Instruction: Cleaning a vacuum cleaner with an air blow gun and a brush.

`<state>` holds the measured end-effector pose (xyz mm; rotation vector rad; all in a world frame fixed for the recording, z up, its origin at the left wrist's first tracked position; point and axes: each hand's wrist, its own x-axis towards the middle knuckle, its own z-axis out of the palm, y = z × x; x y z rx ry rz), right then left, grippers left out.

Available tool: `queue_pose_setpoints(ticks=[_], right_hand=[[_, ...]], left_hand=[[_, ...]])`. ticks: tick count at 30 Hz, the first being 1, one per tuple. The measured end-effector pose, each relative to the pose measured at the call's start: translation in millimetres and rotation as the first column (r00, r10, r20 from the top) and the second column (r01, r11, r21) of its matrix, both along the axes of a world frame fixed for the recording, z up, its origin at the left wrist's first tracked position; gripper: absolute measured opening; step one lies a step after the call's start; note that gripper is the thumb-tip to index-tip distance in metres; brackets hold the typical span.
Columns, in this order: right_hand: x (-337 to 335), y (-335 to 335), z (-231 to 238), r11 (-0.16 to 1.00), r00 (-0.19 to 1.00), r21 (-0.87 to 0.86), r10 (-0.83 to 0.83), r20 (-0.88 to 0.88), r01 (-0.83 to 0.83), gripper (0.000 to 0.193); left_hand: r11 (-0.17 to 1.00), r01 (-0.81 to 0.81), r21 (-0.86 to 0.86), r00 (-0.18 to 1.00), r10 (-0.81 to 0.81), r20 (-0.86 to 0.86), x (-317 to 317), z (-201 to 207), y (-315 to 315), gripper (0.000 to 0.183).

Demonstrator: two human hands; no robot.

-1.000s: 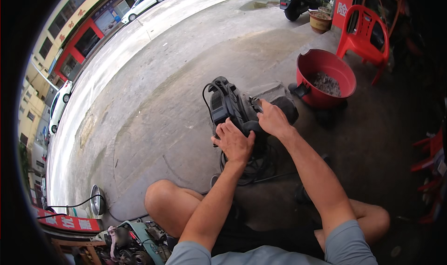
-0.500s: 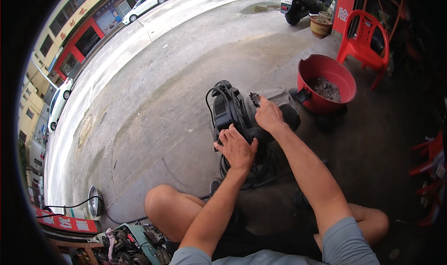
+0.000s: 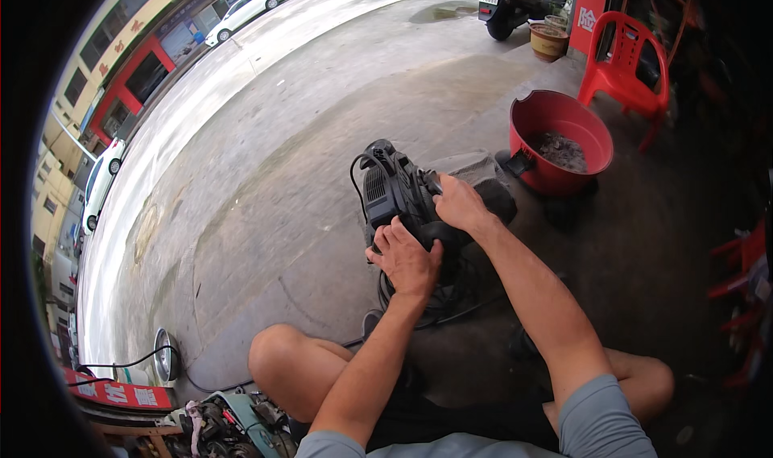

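Observation:
A black vacuum cleaner head with a slotted vent and a cord lies tilted on its side in front of my knees. My left hand grips its near end, fingers curled over the edge and thumb apart. Grey, dusty fabric covers its right part. My right hand is closed at the seam between housing and fabric, round a small dark piece whose kind is mostly hidden by the fingers. Beneath the head lie loops of black cable.
A red wheeled tub with grey debris stands at the right. Behind it are a red plastic chair, a potted plant and a scooter. Tools and parts crowd the lower left, near a metal bowl.
My right hand has shifted slightly left and down along the seam, with the small dark piece closer to the housing. My left hand keeps its grip on the vacuum cleaner head.

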<state>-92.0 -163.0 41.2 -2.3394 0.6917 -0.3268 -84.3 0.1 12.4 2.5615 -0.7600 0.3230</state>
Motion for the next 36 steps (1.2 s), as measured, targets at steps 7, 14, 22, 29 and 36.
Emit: queue_pose_setpoints(ticks=[7,14,22,29,36], right_hand=[[-33,6,0,0.973,0.977,0.117,0.189,0.103,-0.201,0.04],[-90,40,12,0.949,0.961,0.209,0.197,0.193,-0.236,0.035],[-118,12,-16,0.917,0.862,0.367,-0.306,0.405,0.154,0.027],[-115,1,-23,0.935,0.882,0.28,-0.312,0.355,0.218,0.03],[-118,-18,-36,0.945,0.891,0.285,-0.263,0.369,0.161,0.028]], left_hand=[[1.0,0.007,-0.026,1.0,-0.007,-0.004,-1,-3,0,0.091],[0.999,-0.029,-0.016,0.999,0.029,0.026,4,-12,-1,0.09],[0.999,-0.016,-0.039,0.998,0.019,0.065,-1,-13,-1,0.087],[0.999,-0.037,-0.017,0.998,0.038,0.052,-1,-13,2,0.088],[0.999,-0.029,-0.014,0.997,0.03,0.072,-3,-14,-2,0.087]])
